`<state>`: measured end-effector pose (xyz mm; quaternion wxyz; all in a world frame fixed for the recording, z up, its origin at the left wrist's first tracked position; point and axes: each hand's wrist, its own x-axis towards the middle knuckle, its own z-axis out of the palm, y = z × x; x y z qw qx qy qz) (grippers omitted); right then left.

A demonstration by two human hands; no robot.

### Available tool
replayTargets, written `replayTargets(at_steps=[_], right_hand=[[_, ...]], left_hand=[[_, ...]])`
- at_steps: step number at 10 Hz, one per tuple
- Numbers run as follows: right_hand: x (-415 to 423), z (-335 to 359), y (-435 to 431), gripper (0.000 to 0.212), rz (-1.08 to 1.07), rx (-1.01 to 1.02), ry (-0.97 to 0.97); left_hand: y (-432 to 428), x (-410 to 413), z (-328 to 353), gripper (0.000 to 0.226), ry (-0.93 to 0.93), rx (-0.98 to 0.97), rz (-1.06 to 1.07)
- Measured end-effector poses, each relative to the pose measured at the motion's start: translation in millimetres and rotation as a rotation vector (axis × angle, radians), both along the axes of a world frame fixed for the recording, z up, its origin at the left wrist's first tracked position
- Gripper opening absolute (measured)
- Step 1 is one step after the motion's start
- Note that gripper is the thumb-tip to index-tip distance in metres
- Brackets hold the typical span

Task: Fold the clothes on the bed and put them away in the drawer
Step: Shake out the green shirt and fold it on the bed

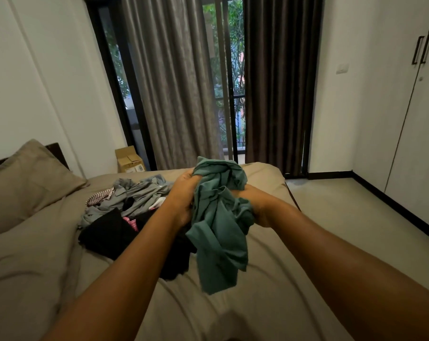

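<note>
The green garment (218,232) is bunched up above the bed (277,286), its long axis hanging from 12 to 6 o'clock. The left hand (183,198) grips it with curled fingers at 9 o'clock and the right hand (257,205) at 3 o'clock, both equally near, so I judge that shaking it open comes next. The unfolded pile (124,205) lies at 10 o'clock from the hands, no drawer is in view, and the label on the cardboard box (129,159) is too small to read.
</note>
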<state>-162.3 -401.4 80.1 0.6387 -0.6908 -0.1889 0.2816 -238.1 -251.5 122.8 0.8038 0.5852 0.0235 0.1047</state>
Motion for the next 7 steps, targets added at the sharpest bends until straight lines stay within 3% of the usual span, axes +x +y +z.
replayTargets(at_steps=[1,2,3,4,5,6,7], right_hand=[[29,-7,-2,0.014,-0.244,0.202,0.127],[29,1,-4,0.017,-0.367,0.318,0.181],[26,9,-6,0.02,-0.404,0.4,0.262],[27,11,-6,0.019,-0.434,0.419,0.36],[46,15,-25,0.019,-0.638,-0.043,-0.007],[54,23,-43,0.013,-0.776,-0.428,-0.388],[51,46,-48,0.015,-0.753,-0.418,-0.23]], left_hand=[[7,0,-16,0.038,-0.092,0.395,-0.039],[7,1,-27,0.073,-0.015,0.676,-0.195],[-12,8,-45,0.12,0.006,1.221,-0.044],[-12,22,-53,0.089,-0.102,1.01,0.13],[15,45,-50,0.039,0.106,0.48,0.344],[36,50,-48,0.029,0.281,0.842,0.526],[48,53,-40,0.025,0.348,1.302,0.618]])
